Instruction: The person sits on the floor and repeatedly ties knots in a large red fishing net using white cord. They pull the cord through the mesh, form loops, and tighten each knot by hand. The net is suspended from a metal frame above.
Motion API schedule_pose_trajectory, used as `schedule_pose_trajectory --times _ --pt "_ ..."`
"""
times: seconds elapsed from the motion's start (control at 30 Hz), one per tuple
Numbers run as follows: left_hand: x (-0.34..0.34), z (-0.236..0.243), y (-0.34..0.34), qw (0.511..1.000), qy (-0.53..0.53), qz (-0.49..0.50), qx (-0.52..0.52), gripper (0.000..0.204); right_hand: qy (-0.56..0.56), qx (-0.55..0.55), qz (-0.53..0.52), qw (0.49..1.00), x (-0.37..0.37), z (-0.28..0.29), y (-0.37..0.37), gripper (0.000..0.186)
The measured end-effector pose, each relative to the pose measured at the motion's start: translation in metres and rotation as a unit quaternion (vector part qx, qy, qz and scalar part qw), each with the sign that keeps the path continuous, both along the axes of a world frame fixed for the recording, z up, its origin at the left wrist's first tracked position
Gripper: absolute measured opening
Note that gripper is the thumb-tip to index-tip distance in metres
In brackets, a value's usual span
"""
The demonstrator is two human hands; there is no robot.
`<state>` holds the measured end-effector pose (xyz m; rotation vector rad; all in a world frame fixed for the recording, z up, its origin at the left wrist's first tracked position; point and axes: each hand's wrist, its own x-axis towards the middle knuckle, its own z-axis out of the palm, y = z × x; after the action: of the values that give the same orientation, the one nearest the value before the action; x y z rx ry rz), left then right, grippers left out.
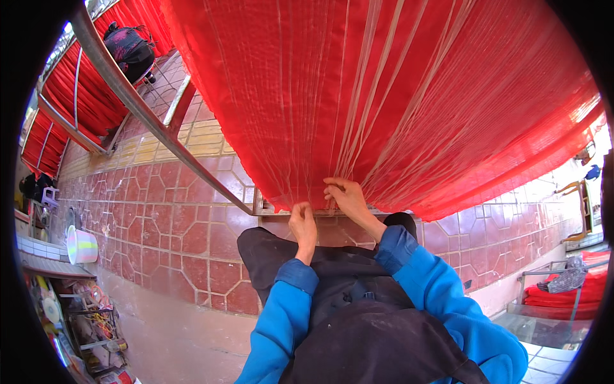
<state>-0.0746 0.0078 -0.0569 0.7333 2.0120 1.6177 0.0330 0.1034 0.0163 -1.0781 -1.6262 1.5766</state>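
A large red cloth [268,77] hangs in front of me, with many pale threads [358,115] running down over it and gathering toward its lower edge. My left hand [303,224] is closed in a pinch at that edge, its fingertips at the lower ends of some threads. Slightly higher and to the right, my right hand [346,200] has curled fingers closed on a gathered bunch of threads. The two hands are close together but apart. Exactly which strands each fingertip grips is too fine to see.
A curved metal frame bar [153,121] runs down beside the cloth on the left. Red paving tiles [166,217] cover the floor. A pale bucket [82,246] stands at the left, above a cluttered shelf [96,320]. Another person [128,48] sits at the far left; folded red cloth [569,294] lies right.
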Motion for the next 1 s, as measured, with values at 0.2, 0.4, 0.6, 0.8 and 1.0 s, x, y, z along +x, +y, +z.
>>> schedule_pose_trajectory --times 0.2,0.4,0.6,0.8,1.0 --pt "0.008 -0.03 -0.021 0.998 -0.035 -0.04 0.03 0.008 0.027 -0.139 -0.124 0.982 -0.054 -0.001 0.009 0.031" --pt "0.002 -0.021 -0.029 0.997 -0.031 -0.059 -0.034 0.011 0.057 -0.234 -0.198 0.95 -0.076 -0.02 0.007 0.024" --pt "-0.002 -0.019 -0.034 0.997 -0.052 -0.059 -0.01 0.011 0.075 -0.139 -0.213 0.964 -0.085 -0.03 0.012 0.016" --pt "-0.008 -0.013 -0.026 0.993 -0.094 -0.041 0.063 0.009 0.062 -0.102 -0.188 0.975 -0.056 -0.026 0.001 0.018" --pt "-0.018 0.018 -0.006 0.991 -0.095 -0.057 0.08 0.012 0.046 -0.107 -0.117 0.986 -0.026 -0.025 -0.018 0.021"
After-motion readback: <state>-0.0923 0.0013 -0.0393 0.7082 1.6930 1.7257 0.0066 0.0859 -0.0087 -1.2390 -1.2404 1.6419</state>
